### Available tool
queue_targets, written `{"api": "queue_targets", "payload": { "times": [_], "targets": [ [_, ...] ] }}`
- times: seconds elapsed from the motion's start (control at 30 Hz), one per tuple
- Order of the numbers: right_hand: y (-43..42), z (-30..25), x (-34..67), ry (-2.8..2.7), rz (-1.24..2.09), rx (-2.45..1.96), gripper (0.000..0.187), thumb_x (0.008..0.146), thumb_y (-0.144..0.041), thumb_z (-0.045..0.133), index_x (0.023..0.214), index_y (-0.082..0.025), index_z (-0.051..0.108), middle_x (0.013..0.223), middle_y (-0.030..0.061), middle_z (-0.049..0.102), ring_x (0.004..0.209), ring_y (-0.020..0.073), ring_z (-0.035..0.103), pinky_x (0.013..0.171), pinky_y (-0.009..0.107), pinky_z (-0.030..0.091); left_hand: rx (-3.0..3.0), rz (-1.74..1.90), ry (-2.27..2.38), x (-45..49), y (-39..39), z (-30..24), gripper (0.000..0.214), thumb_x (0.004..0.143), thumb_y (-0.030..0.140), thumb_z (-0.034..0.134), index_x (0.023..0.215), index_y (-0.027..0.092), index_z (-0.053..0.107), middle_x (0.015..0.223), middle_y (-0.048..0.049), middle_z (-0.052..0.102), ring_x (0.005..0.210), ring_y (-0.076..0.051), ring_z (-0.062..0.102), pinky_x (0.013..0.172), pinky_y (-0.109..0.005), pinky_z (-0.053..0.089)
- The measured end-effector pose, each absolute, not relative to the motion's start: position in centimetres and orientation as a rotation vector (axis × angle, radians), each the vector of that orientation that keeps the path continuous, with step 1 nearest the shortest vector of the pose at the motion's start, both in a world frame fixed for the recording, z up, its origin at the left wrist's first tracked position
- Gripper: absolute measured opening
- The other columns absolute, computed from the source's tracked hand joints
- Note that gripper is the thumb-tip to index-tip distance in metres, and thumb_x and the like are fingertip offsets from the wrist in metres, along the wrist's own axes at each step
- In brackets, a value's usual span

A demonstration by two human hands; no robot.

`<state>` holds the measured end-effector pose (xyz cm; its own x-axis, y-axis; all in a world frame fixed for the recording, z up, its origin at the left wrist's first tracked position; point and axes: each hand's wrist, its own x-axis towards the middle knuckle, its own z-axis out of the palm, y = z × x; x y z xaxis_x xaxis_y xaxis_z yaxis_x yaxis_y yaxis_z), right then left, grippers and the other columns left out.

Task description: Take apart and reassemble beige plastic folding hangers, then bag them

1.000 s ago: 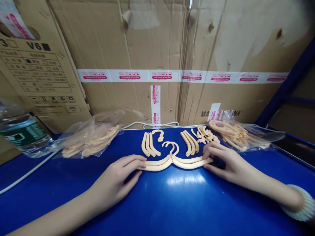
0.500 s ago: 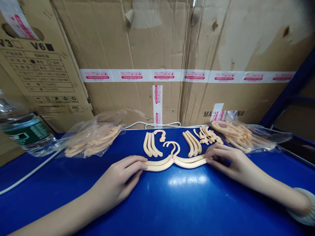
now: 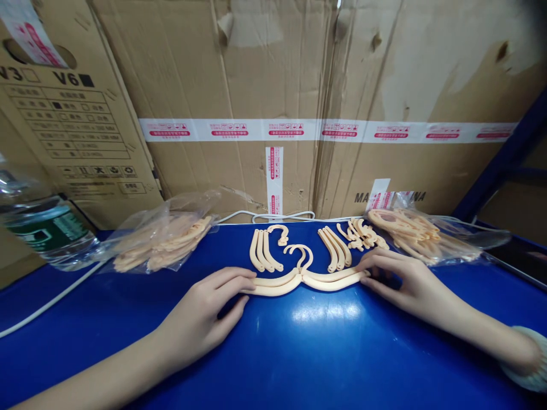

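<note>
Two peach plastic hangers (image 3: 304, 279) lie stacked on the blue table (image 3: 299, 353), hooks pointing away from me. My left hand (image 3: 205, 313) pinches their left end between fingers and thumb. My right hand (image 3: 397, 279) grips their right end with curled fingers. Just behind the hangers lie loose peach arm pieces on the left (image 3: 261, 257), a separate hook piece (image 3: 278, 232), and more arm pieces on the right (image 3: 335, 256). A small heap of hook pieces (image 3: 361, 234) sits beyond my right hand.
A clear bag of peach parts (image 3: 162, 239) lies at the left, another bag (image 3: 423, 236) at the right. A plastic water bottle (image 3: 43, 228) lies at far left. A white cable (image 3: 47, 302) runs along the table's back. Cardboard boxes (image 3: 273, 97) wall off the rear.
The hands and hangers have barely shifted; the view has nudged slightly. My left thumb has moved a little away from the hanger end.
</note>
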<state>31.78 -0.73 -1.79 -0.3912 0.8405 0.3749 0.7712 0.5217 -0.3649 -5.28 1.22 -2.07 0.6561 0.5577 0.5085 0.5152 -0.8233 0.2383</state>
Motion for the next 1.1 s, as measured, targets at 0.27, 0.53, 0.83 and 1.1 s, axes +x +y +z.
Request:
{"api": "queue_targets", "payload": {
  "times": [0.27,0.53,0.83,1.1],
  "targets": [
    [-1.1,-1.4,31.4,-2.242,0.165,-1.318,0.015,0.09,-0.031,0.056,0.097,-0.023,0.065,0.1,0.0073,0.067,0.086,0.0208,0.062,0.072,0.035,0.052,2.715,0.953,0.926,-5.2,1.7,-1.6,0.018,0.093,0.014,0.048,0.097,0.018,0.065,0.106,-0.0078,0.069,0.1,-0.018,0.066,0.088,-0.03,0.054],
    [-1.0,-0.9,31.0,-2.171,0.093,-1.273,0.018,0.092,-0.034,0.052,0.088,-0.023,0.066,0.094,0.0069,0.068,0.086,0.0228,0.064,0.077,0.038,0.053,2.759,0.885,0.923,-6.6,5.2,-2.1,0.042,0.091,0.004,0.036,0.118,0.02,0.064,0.125,-0.0077,0.066,0.117,-0.02,0.059,0.101,-0.041,0.049],
    [0.1,0.6,29.4,-2.157,-0.025,-1.183,0.017,0.092,-0.03,0.052,0.101,-0.022,0.064,0.088,0.0059,0.068,0.078,0.0197,0.061,0.069,0.034,0.05,2.841,0.842,0.807,-7.9,7.5,-2.7,0.066,0.076,-0.008,0.032,0.127,0.022,0.061,0.129,-0.0054,0.065,0.126,-0.019,0.053,0.107,-0.048,0.045],
    [5.7,4.2,24.2,-2.451,0.051,-1.001,0.015,0.09,-0.023,0.054,0.095,-0.02,0.068,0.082,0.0028,0.069,0.071,0.0147,0.062,0.066,0.027,0.047,2.777,0.82,0.804,-7.7,7.5,-3.2,0.069,0.077,-0.009,0.034,0.132,0.026,0.057,0.132,-0.0044,0.063,0.126,-0.018,0.052,0.107,-0.049,0.044]
  ]
}}
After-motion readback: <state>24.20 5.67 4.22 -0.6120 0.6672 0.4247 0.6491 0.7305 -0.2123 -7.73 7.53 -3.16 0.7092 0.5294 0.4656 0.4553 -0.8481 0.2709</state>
